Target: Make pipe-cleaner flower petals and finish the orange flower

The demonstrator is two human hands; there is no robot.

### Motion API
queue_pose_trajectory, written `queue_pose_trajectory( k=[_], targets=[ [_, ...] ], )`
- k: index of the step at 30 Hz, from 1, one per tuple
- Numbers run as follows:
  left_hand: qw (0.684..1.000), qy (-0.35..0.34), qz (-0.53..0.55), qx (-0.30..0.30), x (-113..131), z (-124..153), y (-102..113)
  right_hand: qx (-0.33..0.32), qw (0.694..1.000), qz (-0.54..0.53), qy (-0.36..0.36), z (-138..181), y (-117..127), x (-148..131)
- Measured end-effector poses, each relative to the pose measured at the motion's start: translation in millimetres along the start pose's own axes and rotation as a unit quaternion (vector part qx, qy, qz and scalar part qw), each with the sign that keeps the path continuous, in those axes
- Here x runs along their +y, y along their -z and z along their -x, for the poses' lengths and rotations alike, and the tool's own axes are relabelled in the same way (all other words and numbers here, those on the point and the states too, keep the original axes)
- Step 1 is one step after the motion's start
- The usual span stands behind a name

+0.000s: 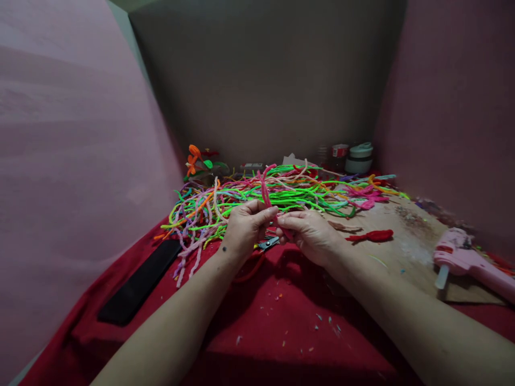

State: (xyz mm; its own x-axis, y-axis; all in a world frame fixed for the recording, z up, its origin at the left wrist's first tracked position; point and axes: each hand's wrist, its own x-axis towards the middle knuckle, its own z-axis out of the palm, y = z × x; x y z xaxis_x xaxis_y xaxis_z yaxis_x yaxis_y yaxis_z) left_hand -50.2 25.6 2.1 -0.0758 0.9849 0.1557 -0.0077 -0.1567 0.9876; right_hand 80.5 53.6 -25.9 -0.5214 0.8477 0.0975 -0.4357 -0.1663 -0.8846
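My left hand (pixel 246 225) and my right hand (pixel 310 233) meet in front of me, both pinched on a pink pipe cleaner (pixel 266 194) that sticks up between the fingers. Behind them lies a big tangled heap of pipe cleaners (pixel 281 193) in green, pink, orange and purple. Small pliers or cutters (pixel 269 243) lie on the red cloth (pixel 281 332) just under my hands.
A pink glue gun (pixel 470 260) lies on a brown board (pixel 406 241) at the right, near a red twisted piece (pixel 372 235). A black flat bar (pixel 140 281) lies at the left. Orange pipe-cleaner flowers (pixel 197 161) and jars (pixel 354 156) stand at the back wall.
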Motion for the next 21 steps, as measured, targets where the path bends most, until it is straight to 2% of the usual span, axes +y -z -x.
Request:
queue_pose_trajectory(
  k=[4, 7, 9, 12, 15, 17, 19, 21],
  targets=[
    [1.000, 0.016, -0.017, 0.012, 3.1, 1.3, -1.3, 0.007, 1.000, 0.003, 0.008, -0.8, 1.3, 0.0],
    [0.998, -0.001, -0.058, 0.004, 4.3, 1.8, 0.0, 0.017, 1.000, -0.011, 0.000, -2.0, 3.2, 0.3],
    [0.993, -0.048, -0.111, 0.001, 4.0, 1.5, 2.1, 0.023, 1.000, -0.014, -0.004, -2.8, 4.1, 0.0],
    [0.966, -0.164, -0.199, -0.011, 2.7, 0.4, 5.8, 0.027, 0.999, -0.016, -0.012, -3.7, 5.2, -1.5],
    [0.946, -0.244, -0.213, -0.019, 1.9, 0.2, 7.0, 0.038, 0.999, -0.013, -0.015, -4.4, 6.0, -3.2],
    [0.959, -0.230, -0.164, -0.027, 2.7, 1.3, 5.6, 0.044, 0.999, -0.012, -0.019, -4.5, 5.7, -4.2],
    [0.974, -0.189, -0.115, -0.041, 4.6, 2.9, 3.4, 0.049, 0.998, -0.015, -0.029, -4.4, 4.6, -5.0],
    [0.981, -0.166, -0.098, -0.031, 6.9, 4.1, 1.8, 0.057, 0.998, -0.016, -0.036, -4.0, 3.3, -5.8]
  ],
)
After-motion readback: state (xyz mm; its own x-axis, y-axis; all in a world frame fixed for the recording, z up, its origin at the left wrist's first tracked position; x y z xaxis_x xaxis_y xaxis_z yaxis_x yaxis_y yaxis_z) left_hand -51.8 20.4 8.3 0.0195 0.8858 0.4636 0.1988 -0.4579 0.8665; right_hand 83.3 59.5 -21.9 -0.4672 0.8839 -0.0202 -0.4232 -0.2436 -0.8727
